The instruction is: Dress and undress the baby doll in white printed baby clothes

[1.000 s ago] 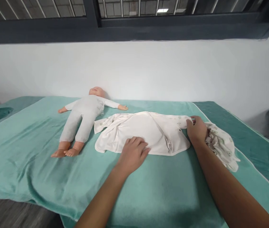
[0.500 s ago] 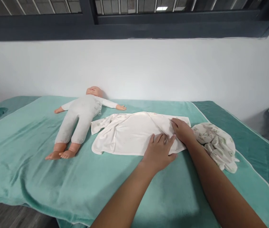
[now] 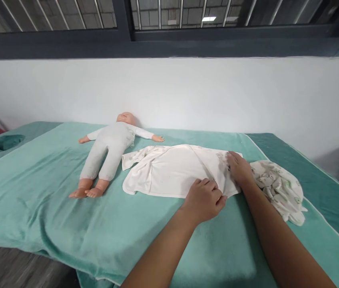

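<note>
White shirt (image 3: 172,172), long axis left-to-right, one sleeve (image 3: 132,157) toward the doll (image 3: 114,138).

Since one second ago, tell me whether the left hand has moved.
Yes: the left hand has shifted right, farther from the doll and nearer the right hand.

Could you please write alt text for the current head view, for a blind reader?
A person's left hand is at the near edge of a white shirt spread on a green blanket; the right hand is on the shirt's right side. A doll lies to the left and a crumpled patterned cloth to the right, before a white wall.
</note>
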### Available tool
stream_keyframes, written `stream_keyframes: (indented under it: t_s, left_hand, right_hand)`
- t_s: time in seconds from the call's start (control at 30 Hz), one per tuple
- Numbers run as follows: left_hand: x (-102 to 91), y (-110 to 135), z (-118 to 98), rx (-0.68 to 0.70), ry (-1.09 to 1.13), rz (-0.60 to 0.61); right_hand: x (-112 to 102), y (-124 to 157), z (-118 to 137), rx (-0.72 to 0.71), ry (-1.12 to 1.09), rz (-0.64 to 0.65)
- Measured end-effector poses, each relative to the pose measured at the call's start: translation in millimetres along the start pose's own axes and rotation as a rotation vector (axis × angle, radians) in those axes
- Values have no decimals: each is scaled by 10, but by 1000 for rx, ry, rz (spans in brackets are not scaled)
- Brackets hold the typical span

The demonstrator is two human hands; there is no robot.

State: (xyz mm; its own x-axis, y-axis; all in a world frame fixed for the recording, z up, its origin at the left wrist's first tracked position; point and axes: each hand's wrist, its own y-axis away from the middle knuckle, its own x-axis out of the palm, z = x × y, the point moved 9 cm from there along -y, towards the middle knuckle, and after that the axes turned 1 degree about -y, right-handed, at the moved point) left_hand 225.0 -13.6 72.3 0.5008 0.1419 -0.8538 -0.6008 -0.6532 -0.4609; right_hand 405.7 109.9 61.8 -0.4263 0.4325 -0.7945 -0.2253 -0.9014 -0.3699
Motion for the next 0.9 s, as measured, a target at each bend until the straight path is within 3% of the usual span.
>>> stream_keyframes:
  t_s: [0.13, 0.23, 0.3, 0.4, 0.53, 0.63, 0.7, 0.8, 0.9]
  left_hand:
    - [4, -23, 23, 11, 55, -49]
    - [-47, -27, 37, 0, 78, -141]
    - [-167, 32, 107, -73, 91, -248]
    - [-494, 336, 363, -272, 144, -467]
    - [-1018, 1089, 868, -453, 101, -693]
    - [-1310, 1732, 1405, -780, -154, -706]
    - [-1349, 2030, 1731, -1004, -204, -599]
    - [-1290, 2153, 1968, -1159, -203, -420]
    - [-1259, 2009, 1962, -1131, -98, -434]
  right_hand:
    - [-354, 168, 174, -19, -195, -229]
    - [-350, 274, 628, -157, -248, -219]
    - [-101, 325, 1015, -242, -282, -44]
    - [497, 515, 1618, -395, -189, 320]
    - [1046, 758, 2207, -565, -84, 458]
    - [1304, 764, 2478, -608, -46, 452]
    - [1423, 692, 2590, -606, -37, 434]
    - [1537, 573, 2672, -595, -23, 411]
    - [1576, 519, 2690, -600, -12, 402]
